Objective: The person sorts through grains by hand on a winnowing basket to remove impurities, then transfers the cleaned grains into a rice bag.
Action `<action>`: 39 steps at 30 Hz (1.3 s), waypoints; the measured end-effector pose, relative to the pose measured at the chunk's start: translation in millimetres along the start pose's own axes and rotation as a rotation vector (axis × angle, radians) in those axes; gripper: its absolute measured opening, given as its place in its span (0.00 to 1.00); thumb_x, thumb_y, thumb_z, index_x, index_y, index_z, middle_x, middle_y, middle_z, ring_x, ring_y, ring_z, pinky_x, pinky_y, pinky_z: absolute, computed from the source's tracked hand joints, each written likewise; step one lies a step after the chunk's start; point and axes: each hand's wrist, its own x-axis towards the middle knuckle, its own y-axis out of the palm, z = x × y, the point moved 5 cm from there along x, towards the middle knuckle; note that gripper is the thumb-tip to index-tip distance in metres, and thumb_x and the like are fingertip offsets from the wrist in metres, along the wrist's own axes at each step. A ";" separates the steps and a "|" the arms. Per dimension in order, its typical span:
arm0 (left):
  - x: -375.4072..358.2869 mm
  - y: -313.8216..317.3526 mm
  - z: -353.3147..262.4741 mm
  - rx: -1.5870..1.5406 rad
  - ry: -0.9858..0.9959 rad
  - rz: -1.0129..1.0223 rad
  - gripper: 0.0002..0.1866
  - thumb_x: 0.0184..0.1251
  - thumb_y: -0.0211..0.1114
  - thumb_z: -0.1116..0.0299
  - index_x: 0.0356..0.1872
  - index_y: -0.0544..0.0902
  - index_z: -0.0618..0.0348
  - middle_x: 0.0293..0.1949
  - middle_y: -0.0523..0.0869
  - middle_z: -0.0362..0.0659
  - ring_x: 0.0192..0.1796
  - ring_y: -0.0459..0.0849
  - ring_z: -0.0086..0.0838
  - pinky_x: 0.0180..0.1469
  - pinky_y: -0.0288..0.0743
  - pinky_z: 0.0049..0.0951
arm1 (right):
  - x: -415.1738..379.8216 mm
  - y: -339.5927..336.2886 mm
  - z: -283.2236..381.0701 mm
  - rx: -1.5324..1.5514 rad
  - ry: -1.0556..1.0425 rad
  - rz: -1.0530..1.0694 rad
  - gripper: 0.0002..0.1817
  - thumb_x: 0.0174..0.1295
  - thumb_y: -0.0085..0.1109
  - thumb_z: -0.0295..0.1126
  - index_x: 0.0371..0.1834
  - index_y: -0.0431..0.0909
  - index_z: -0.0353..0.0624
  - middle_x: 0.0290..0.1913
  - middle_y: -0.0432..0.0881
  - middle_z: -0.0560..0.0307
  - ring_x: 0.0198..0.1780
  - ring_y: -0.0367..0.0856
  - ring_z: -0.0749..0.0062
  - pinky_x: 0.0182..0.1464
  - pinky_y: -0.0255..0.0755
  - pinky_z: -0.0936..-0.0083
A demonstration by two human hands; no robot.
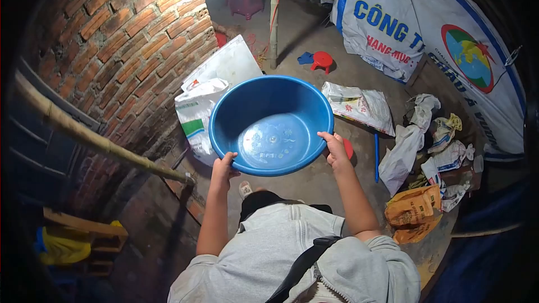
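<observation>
A large round blue plastic basin (272, 123) is held out in front of my body, its inside facing up toward me. Nothing lies in it; only moulded marks show on its bottom. My left hand (225, 166) grips the near left rim, thumb on top of the edge. On the right side of the rim my right hand (335, 150) is closed the same way. The fingers under the basin are mostly hidden on both hands.
A brick wall (129, 28) and a bamboo pole (106, 143) stand at left. White sacks (202, 118) lie behind the basin; another sack (359, 106), a red stool (322, 60), a blue tube (377, 158) and crumpled bags (412, 207) are at right. A printed tarp (387, 17) hangs beyond.
</observation>
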 end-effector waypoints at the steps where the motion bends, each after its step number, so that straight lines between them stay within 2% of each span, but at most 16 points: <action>1: -6.9 4.9 9.2 -0.007 -0.008 -0.011 0.16 0.51 0.64 0.54 0.25 0.77 0.59 0.19 0.78 0.41 0.17 0.76 0.27 0.22 0.73 0.23 | -5.8 -10.1 1.9 0.009 0.007 -0.011 0.16 0.52 0.60 0.24 0.44 0.69 0.32 0.38 0.80 0.51 0.34 0.82 0.68 0.39 0.79 0.72; 7: -38.2 22.2 -2.5 0.094 0.044 -0.018 0.17 0.54 0.65 0.55 0.30 0.76 0.60 0.21 0.77 0.39 0.17 0.76 0.24 0.22 0.76 0.24 | -33.7 -42.5 17.2 0.061 0.025 0.029 0.16 0.53 0.62 0.25 0.44 0.72 0.33 0.41 0.80 0.51 0.39 0.81 0.67 0.47 0.77 0.71; 9: -33.3 22.9 -11.3 0.065 0.159 0.037 0.17 0.54 0.64 0.53 0.29 0.76 0.59 0.19 0.76 0.38 0.18 0.77 0.25 0.24 0.73 0.23 | -45.2 -52.0 22.4 0.081 0.015 0.046 0.16 0.53 0.62 0.26 0.44 0.72 0.34 0.40 0.80 0.52 0.39 0.81 0.68 0.44 0.78 0.71; 12: -33.1 34.6 -32.9 0.147 0.185 0.098 0.17 0.57 0.64 0.54 0.26 0.77 0.58 0.18 0.76 0.38 0.19 0.77 0.23 0.24 0.72 0.22 | -59.1 -62.0 39.3 0.066 -0.017 0.030 0.16 0.53 0.62 0.29 0.42 0.73 0.34 0.39 0.81 0.53 0.36 0.81 0.71 0.40 0.78 0.73; 14: -32.6 48.4 -45.3 0.191 0.238 0.167 0.16 0.59 0.64 0.55 0.24 0.77 0.58 0.18 0.77 0.38 0.19 0.77 0.22 0.24 0.71 0.21 | -63.3 -72.7 49.8 0.062 -0.062 0.051 0.16 0.52 0.63 0.31 0.42 0.72 0.36 0.35 0.80 0.54 0.31 0.81 0.73 0.32 0.79 0.76; 17: -30.0 73.3 -57.4 0.166 0.297 0.253 0.16 0.60 0.65 0.56 0.26 0.79 0.60 0.18 0.78 0.38 0.19 0.77 0.21 0.25 0.70 0.20 | -74.0 -86.5 75.8 0.036 -0.183 -0.039 0.14 0.52 0.62 0.32 0.40 0.74 0.37 0.34 0.81 0.55 0.30 0.81 0.74 0.31 0.78 0.77; 19: -31.5 90.3 -68.9 0.194 0.344 0.298 0.16 0.61 0.64 0.57 0.26 0.79 0.60 0.19 0.78 0.38 0.21 0.76 0.20 0.26 0.70 0.20 | -101.0 -78.8 106.3 0.053 -0.287 -0.055 0.16 0.51 0.62 0.32 0.41 0.75 0.34 0.37 0.81 0.54 0.33 0.80 0.73 0.38 0.76 0.78; 24: -48.4 139.7 -107.5 0.254 0.440 0.424 0.15 0.63 0.62 0.59 0.33 0.81 0.64 0.25 0.80 0.38 0.26 0.77 0.20 0.28 0.71 0.20 | -127.7 -106.3 139.6 -0.037 -0.397 -0.244 0.19 0.50 0.64 0.33 0.42 0.75 0.31 0.39 0.80 0.53 0.38 0.77 0.76 0.45 0.70 0.79; 25: -39.9 150.1 -106.4 0.207 0.448 0.475 0.16 0.64 0.61 0.59 0.35 0.81 0.65 0.27 0.80 0.38 0.27 0.77 0.19 0.28 0.71 0.19 | -135.5 -108.9 150.8 -0.090 -0.513 -0.297 0.20 0.48 0.65 0.35 0.40 0.75 0.31 0.40 0.79 0.52 0.40 0.75 0.75 0.45 0.68 0.79; 28: -38.2 176.2 -117.3 0.252 0.491 0.572 0.16 0.66 0.59 0.58 0.36 0.80 0.65 0.27 0.80 0.39 0.26 0.77 0.20 0.29 0.72 0.20 | -155.0 -125.6 170.1 -0.159 -0.452 -0.470 0.22 0.44 0.67 0.38 0.36 0.73 0.33 0.37 0.77 0.53 0.38 0.75 0.74 0.42 0.70 0.78; 29: -38.5 183.6 -120.8 0.247 0.499 0.606 0.17 0.67 0.59 0.58 0.36 0.80 0.65 0.27 0.80 0.39 0.25 0.77 0.20 0.29 0.72 0.20 | -164.1 -118.4 180.1 -0.132 -0.513 -0.382 0.23 0.45 0.66 0.38 0.38 0.72 0.32 0.35 0.77 0.52 0.37 0.75 0.73 0.39 0.70 0.77; 33: -44.2 207.0 -137.9 0.358 0.540 0.591 0.19 0.67 0.57 0.55 0.35 0.79 0.65 0.27 0.76 0.38 0.23 0.76 0.23 0.28 0.73 0.22 | -171.6 -132.1 184.9 -0.149 -0.525 -0.507 0.18 0.47 0.64 0.37 0.35 0.75 0.33 0.33 0.79 0.54 0.35 0.75 0.74 0.37 0.69 0.77; 35: -42.9 221.1 -141.0 0.371 0.547 0.643 0.19 0.67 0.57 0.54 0.36 0.79 0.65 0.27 0.76 0.38 0.24 0.76 0.22 0.28 0.73 0.22 | -181.5 -127.9 189.8 -0.100 -0.573 -0.482 0.17 0.47 0.63 0.36 0.35 0.76 0.34 0.33 0.79 0.56 0.35 0.75 0.75 0.38 0.69 0.77; 37: -40.7 230.5 -139.3 0.390 0.548 0.677 0.19 0.67 0.56 0.54 0.37 0.79 0.65 0.27 0.77 0.38 0.25 0.77 0.21 0.28 0.72 0.22 | -190.4 -130.7 191.1 -0.067 -0.613 -0.547 0.16 0.48 0.62 0.36 0.36 0.76 0.36 0.30 0.78 0.58 0.30 0.75 0.77 0.31 0.68 0.80; 38: -41.2 238.5 -139.4 0.367 0.558 0.687 0.20 0.67 0.57 0.55 0.37 0.79 0.66 0.26 0.77 0.38 0.24 0.77 0.22 0.27 0.72 0.22 | -196.7 -130.3 192.1 -0.049 -0.583 -0.560 0.15 0.48 0.62 0.35 0.37 0.76 0.37 0.27 0.78 0.60 0.23 0.74 0.79 0.23 0.66 0.82; 39: -41.5 248.8 -140.2 0.342 0.569 0.700 0.20 0.67 0.57 0.55 0.38 0.79 0.66 0.25 0.78 0.39 0.24 0.76 0.22 0.26 0.71 0.21 | -195.7 -134.1 188.7 -0.038 -0.583 -0.577 0.15 0.48 0.62 0.35 0.37 0.76 0.37 0.27 0.78 0.60 0.23 0.74 0.79 0.23 0.66 0.82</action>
